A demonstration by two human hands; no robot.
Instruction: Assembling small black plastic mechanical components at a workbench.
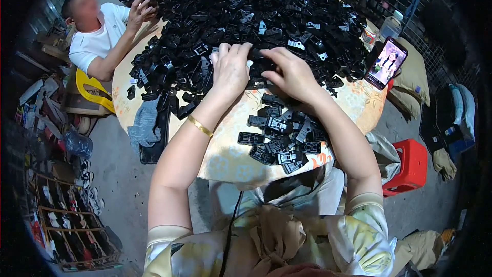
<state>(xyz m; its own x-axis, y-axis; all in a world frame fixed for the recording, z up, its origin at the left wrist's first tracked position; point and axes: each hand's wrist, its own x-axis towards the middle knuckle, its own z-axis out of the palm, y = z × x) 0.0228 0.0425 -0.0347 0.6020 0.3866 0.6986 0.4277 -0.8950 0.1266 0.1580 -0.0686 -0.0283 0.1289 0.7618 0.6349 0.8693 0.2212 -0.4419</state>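
Note:
A large heap of small black plastic clip-like parts (220, 15) covers the far part of the round table. At its near edge my left hand (230, 69) is closed, fingers bent down and knuckles up, and what it holds is hidden beneath it. My right hand (294, 74) curves in from the right, thumb and forefinger apart, its fingertips close to dark parts between the two hands. Nearer to me, between my forearms, lies a smaller pile of similar black parts (279, 136), several with silvery metal pieces on them.
A phone (387, 64) showing a video stands at the table's right, beside a clear bottle (392, 24). A grey cloth (146, 125) hangs over the left edge of the patterned tablecloth (230, 166). Another person (102, 36) sits at the left. A red stool (407, 166) stands at right.

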